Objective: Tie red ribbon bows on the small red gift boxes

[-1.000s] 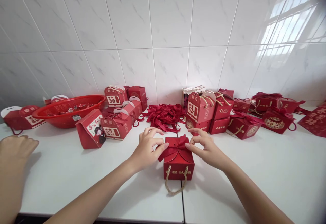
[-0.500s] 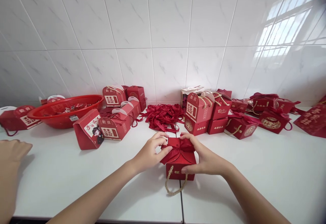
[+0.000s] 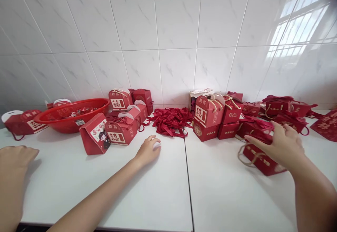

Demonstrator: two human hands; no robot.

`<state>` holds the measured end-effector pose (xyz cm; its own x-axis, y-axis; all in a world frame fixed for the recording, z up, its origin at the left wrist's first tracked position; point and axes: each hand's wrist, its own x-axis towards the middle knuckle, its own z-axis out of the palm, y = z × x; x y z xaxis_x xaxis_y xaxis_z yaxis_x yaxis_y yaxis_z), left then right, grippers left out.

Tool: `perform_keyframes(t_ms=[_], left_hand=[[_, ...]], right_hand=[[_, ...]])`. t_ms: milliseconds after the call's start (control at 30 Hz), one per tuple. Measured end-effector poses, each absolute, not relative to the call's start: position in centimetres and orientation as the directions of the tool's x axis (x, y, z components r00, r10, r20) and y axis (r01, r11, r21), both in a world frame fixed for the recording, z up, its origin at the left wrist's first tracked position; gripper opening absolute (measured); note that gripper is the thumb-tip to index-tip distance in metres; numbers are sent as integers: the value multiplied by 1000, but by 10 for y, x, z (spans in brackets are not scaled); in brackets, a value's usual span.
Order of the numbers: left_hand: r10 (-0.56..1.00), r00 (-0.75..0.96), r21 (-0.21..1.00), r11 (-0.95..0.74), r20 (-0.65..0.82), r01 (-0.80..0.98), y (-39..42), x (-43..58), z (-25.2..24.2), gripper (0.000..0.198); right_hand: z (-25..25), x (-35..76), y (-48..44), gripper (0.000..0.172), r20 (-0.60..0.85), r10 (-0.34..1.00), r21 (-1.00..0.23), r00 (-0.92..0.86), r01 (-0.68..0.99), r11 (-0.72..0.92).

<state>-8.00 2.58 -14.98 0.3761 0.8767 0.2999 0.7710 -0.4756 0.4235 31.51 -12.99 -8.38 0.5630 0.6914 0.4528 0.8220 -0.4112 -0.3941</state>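
My right hand grips a small red gift box from above, its thumb reaching across the ribbon-tied top. The box looks tilted, with gold lettering on its side and a beige rope handle hanging toward the left. Right behind it stands another red box with a ribbon bow. My left hand rests low over the white table, empty, fingers loosely bent and apart from the thumb. Nearest to it are the pile of dark red ribbons and a red box with white double-happiness print.
A red plastic basin holding wrapped sweets stands at the back left, next to a slanted red box. Stacked boxes stand right of the ribbons, with more bowed boxes farther right. At the left edge another person's hand lies on the table.
The ribbon-tied box has gone from the centre to the right in my right hand. My left hand has let go of it and drawn slightly left. The view has shifted a little.
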Motion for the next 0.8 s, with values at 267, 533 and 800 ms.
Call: perform_keyframes(t_ms=[267,533,800], left_hand=[[744,584,271,-665,326,696,37,-46,-148,36],[724,575,367,-689,381,625,23,-24,-135,52],[547,606,537,-814,577,224,-58,-7,-75,56]], right_hand=[[-80,232,-99,78,444,859,-444,256,895,-38],[-88,177,-70,62,436,895,-481,-94,816,320],[-75,179,-85,47,503,845,-821,-182,203,533]])
